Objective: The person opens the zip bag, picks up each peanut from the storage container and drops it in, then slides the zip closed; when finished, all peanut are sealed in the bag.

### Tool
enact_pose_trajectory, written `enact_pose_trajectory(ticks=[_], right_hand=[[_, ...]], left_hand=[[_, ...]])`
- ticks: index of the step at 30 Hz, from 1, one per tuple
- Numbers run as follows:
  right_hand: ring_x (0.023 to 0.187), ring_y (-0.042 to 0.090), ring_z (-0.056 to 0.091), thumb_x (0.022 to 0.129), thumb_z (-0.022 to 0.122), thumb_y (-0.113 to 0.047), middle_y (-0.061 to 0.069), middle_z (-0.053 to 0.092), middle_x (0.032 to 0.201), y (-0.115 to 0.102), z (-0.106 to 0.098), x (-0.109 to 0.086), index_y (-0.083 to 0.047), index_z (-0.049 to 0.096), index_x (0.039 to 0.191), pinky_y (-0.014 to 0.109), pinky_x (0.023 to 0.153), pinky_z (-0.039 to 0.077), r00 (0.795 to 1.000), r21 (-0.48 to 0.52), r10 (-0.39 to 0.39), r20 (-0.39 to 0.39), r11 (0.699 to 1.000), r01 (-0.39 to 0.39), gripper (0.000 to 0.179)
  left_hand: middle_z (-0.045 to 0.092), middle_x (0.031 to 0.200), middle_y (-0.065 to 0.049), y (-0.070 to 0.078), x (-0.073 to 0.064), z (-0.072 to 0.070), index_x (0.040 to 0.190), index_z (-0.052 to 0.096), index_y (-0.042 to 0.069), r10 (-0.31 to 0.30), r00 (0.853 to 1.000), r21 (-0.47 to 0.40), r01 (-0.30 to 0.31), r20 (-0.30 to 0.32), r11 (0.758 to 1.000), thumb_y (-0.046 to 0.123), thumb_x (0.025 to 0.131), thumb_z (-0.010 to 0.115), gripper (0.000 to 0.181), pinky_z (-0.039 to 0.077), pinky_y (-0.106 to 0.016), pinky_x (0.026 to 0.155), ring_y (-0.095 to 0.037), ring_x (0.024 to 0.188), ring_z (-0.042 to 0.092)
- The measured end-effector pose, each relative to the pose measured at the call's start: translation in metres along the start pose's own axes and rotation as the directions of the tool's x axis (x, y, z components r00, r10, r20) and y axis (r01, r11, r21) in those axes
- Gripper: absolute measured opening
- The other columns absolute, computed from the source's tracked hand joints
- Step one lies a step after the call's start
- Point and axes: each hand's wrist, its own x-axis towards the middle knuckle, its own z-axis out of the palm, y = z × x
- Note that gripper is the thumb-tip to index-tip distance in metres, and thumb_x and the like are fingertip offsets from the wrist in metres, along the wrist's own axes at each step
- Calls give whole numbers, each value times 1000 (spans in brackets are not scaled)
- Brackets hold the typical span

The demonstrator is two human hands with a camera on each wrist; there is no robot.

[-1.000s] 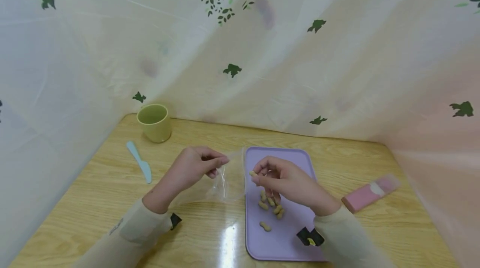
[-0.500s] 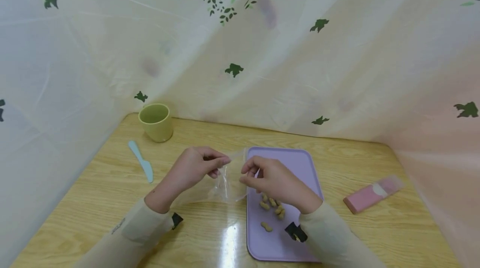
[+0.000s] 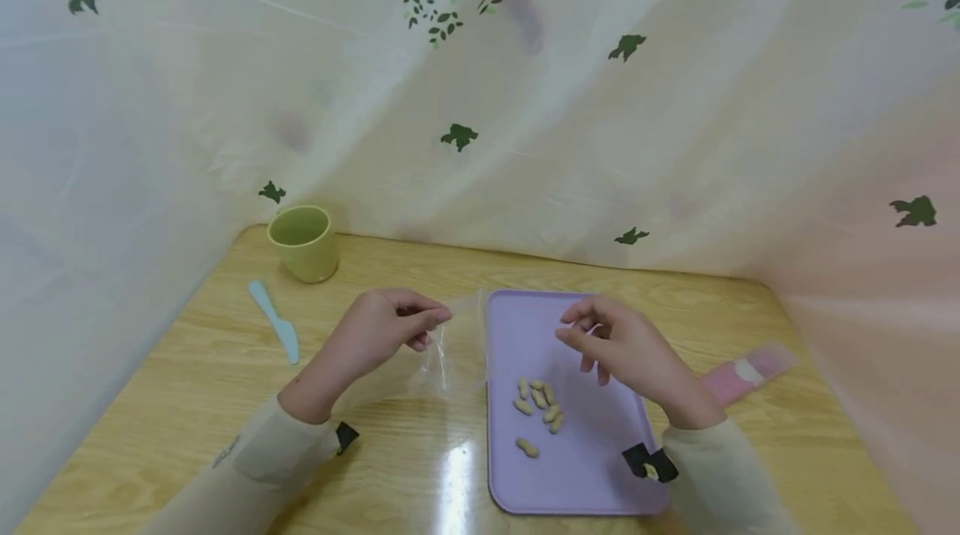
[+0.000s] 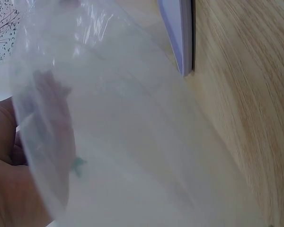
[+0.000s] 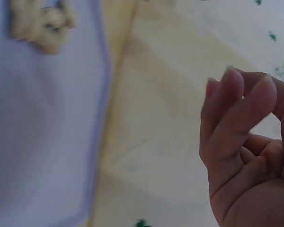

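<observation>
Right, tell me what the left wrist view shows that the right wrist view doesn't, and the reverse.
Only the left wrist view: the clear plastic bag, filling much of the picture, and the left hand, partly seen through it.

Only the right wrist view: the peanuts, blurred, and a plain sight of the right hand, holding nothing. A dark patch at the left wrist view's top edge is too unclear to name.

Both: the purple tray, wooden table and printed backdrop.

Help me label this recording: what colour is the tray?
The tray is light purple, clearest in the head view.
</observation>
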Motion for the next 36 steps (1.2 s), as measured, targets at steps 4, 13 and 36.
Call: enact_pose_trajectory(ticks=[4,13,36], right_hand=[[66,18,66,98,78,-24,15,70,94,32,6,7,1,66,126,34,54,58,993,53,83,82,995,-88,40],[56,12,63,94,82,-24,5,71,73,68,27,21,-4,73,106,28,55,57,953,-1,176,247,983,-182,25],[52,9,62,92,83,-24,4,72,69,60,39,25,-6,75,86,23,50,55,939,-42,210,272,978,-206,21]], left_hand=[[77,92,-3,0,0,1,114,83,16,-2,1000,0,2,5,1000,39,101,76,28,65,-44,84,-14,78,75],[77,91,-3,2,-2,1,112,83,17,-9,1000,12,8,9,1000,42,101,75,29,65,-42,83,-13,78,75],[77,91,-2,3,0,3,113,83,17,-24,1000,17,24,4,1000,41,101,76,28,64,-44,82,-12,78,75]])
